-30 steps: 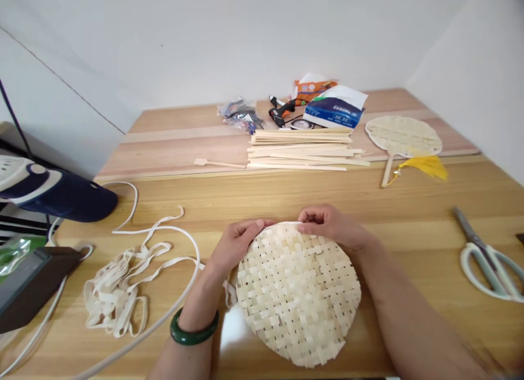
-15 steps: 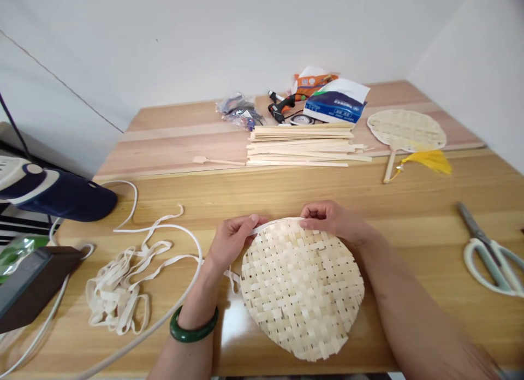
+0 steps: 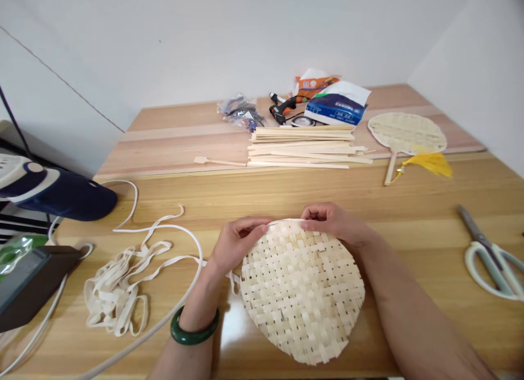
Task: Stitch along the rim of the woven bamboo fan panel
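A round woven bamboo panel (image 3: 303, 292), pale and ragged at its lower edge, is held at the table's front. My left hand (image 3: 237, 241) pinches its upper left rim, thumb on the near face. At the top right of the rim, my right hand (image 3: 329, 221) is closed, its thumb and finger gripping the edge. A thin white fabric strip (image 3: 284, 221) lies along the top rim between both hands. The rest of the cotton tape (image 3: 117, 292) is heaped loosely to the left, a length of it running under my left wrist.
Scissors (image 3: 491, 260) lie at the right. Behind are bamboo strips (image 3: 303, 148), a finished fan (image 3: 407, 133) with a yellow tassel (image 3: 429, 162), a glue gun (image 3: 282, 110) and a blue tissue pack (image 3: 338, 107). A white cable (image 3: 192, 243) curves past my left arm.
My left hand has slid right and up along the rim, its thumb now lying on the panel's edge. My right hand keeps its grip in nearly the same place.
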`<action>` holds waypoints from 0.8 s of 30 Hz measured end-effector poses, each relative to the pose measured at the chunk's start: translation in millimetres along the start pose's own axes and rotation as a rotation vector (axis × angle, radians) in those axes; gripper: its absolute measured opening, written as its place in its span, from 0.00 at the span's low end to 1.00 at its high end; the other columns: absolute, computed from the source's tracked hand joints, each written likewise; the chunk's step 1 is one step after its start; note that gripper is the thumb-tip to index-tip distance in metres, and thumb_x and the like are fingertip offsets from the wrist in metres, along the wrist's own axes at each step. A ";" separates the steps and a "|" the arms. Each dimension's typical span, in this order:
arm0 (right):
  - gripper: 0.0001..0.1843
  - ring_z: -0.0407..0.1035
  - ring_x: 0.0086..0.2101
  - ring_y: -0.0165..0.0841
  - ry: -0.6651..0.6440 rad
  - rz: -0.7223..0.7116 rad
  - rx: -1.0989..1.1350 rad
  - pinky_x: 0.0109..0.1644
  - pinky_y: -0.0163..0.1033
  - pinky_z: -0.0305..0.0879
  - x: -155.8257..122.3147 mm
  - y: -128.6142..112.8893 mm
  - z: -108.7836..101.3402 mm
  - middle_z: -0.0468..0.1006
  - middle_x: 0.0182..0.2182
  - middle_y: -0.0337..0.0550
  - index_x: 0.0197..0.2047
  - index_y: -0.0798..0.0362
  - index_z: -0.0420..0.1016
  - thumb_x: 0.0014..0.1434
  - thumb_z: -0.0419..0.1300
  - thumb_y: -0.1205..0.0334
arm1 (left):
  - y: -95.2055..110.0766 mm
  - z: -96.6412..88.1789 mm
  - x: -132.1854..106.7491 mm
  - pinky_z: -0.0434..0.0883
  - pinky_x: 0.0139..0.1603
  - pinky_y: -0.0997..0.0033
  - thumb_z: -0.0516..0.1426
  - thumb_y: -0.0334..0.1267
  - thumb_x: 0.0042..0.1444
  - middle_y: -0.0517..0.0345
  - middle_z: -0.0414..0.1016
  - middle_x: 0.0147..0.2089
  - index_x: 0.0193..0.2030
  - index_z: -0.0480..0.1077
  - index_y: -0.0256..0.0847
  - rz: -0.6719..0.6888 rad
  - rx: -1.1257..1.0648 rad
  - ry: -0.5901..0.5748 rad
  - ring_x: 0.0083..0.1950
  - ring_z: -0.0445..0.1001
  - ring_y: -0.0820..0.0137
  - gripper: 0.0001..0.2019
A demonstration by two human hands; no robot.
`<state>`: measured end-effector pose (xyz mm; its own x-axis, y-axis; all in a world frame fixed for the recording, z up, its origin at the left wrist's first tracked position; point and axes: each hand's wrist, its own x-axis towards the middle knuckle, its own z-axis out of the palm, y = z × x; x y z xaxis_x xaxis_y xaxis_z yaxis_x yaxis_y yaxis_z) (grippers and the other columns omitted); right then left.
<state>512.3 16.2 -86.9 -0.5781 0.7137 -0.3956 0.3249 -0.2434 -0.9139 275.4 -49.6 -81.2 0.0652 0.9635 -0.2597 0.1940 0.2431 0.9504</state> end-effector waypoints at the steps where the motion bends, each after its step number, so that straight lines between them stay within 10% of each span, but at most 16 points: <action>1: 0.21 0.59 0.26 0.25 -0.003 -0.001 -0.002 0.28 0.32 0.53 0.1 -0.2 0.1 0.68 0.25 0.35 0.30 0.55 0.71 0.49 0.65 0.44 | 0.3 1.1 0.1 0.72 0.45 0.70 0.61 0.44 0.54 0.52 0.81 0.44 0.40 0.80 0.40 0.019 0.004 0.000 0.45 0.76 0.64 0.12; 24: 0.14 0.59 0.28 0.27 -0.030 -0.009 -0.015 0.31 0.34 0.53 -1.4 -3.9 3.8 0.69 0.27 0.36 0.30 0.54 0.72 0.51 0.65 0.51 | -1.9 7.2 1.1 0.66 0.32 0.75 0.63 0.45 0.50 0.59 0.75 0.27 0.25 0.75 0.37 -0.021 0.058 0.067 0.30 0.70 0.72 0.12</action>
<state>509.0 13.6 -83.1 -0.6029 0.6960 -0.3899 0.3303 -0.2271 -0.9161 282.2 -49.8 -84.5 -0.0045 0.9641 -0.2656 0.2508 0.2582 0.9330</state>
